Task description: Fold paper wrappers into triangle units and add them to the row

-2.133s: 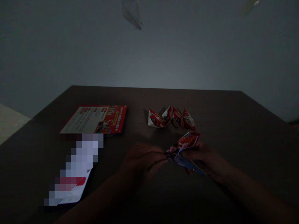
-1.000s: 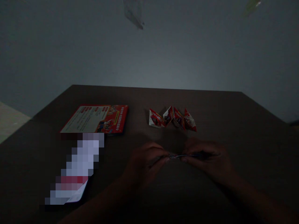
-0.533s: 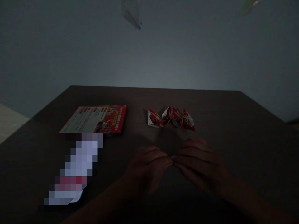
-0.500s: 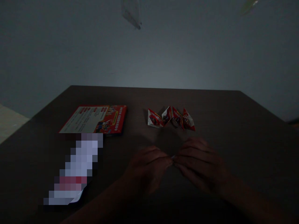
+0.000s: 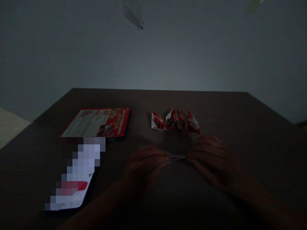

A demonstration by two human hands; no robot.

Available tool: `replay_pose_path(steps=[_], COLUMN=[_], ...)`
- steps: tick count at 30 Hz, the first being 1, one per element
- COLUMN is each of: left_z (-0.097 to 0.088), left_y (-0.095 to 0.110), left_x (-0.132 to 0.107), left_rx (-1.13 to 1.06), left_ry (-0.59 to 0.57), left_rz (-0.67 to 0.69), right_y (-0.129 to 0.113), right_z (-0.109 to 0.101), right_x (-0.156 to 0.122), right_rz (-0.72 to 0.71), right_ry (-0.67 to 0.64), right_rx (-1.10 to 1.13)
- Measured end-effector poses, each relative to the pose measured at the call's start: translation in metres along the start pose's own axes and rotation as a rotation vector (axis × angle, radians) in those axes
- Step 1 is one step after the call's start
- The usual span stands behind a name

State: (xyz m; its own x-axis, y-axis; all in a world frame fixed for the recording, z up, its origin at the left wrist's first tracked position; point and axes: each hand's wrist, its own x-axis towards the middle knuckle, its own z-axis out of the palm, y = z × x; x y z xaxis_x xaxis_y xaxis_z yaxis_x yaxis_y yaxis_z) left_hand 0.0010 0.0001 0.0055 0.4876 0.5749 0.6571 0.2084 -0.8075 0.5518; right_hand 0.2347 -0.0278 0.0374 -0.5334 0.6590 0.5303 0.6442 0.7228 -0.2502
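A thin, pale folded piece of paper (image 5: 178, 157) is stretched between my two hands above the dark table. My left hand (image 5: 147, 164) pinches its left end, fingers closed. At the other end, the closed fingers of my right hand (image 5: 214, 161) grip it. Only a narrow edge of the piece shows, and dim light hides its print. Just beyond my hands stand several red and white folded paper pieces, among them a left one (image 5: 159, 122) and a right one (image 5: 193, 122).
To the left lies a red and white printed booklet or flat box (image 5: 115, 123). Nearer to me is a phone (image 5: 76, 195) with a lit screen, largely pixelated. The brown table (image 5: 223, 108) meets a grey wall (image 5: 192, 48).
My hands have moved apart from each other, so more of the pale folded piece shows between them. The folded pieces, the booklet and the phone have stayed put.
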Motion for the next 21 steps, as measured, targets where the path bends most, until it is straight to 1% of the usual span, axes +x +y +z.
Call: replay_pose_path(steps=[2, 4, 6, 8, 9, 11, 13, 15, 18, 21], left_z=[-0.002, -0.004, -0.004, -0.003, -0.002, 0.001, 0.003, 0.003, 0.001, 0.003], left_y=[0.001, 0.002, 0.004, 0.005, 0.005, 0.006, 0.006, 0.007, 0.008, 0.011], left_x=[0.001, 0.002, 0.003, 0.004, 0.003, 0.002, 0.001, 0.000, 0.000, 0.001], left_rx=[-0.002, -0.033, -0.086, -0.123, -0.133, -0.150, -0.153, -0.138, -0.130, -0.166], left_ry=[0.018, 0.036, 0.063, 0.091, 0.093, 0.071, 0.041, 0.022, -0.008, -0.029], left_rz=[-0.047, -0.129, -0.254, -0.409, -0.475, -0.558, -0.597, -0.624, -0.629, -0.639], right_y=[0.003, 0.005, 0.006, 0.004, 0.003, 0.000, -0.003, -0.005, -0.007, -0.008], right_z=[-0.002, -0.002, 0.000, 0.002, 0.004, 0.008, 0.011, 0.014, 0.017, 0.020], right_x=[-0.001, -0.001, -0.001, 0.000, 0.000, 0.000, -0.001, -0.002, -0.003, -0.002], right_rz=[0.036, 0.068, 0.116, 0.192, 0.241, 0.354, 0.457, 0.522, 0.574, 0.585], right_ry=[-0.002, -0.001, 0.006, 0.021, 0.032, 0.032, 0.038, 0.060, 0.032, -0.002], right_rx=[0.022, 0.078, 0.152, 0.242, 0.290, 0.395, 0.454, 0.479, 0.526, 0.564])
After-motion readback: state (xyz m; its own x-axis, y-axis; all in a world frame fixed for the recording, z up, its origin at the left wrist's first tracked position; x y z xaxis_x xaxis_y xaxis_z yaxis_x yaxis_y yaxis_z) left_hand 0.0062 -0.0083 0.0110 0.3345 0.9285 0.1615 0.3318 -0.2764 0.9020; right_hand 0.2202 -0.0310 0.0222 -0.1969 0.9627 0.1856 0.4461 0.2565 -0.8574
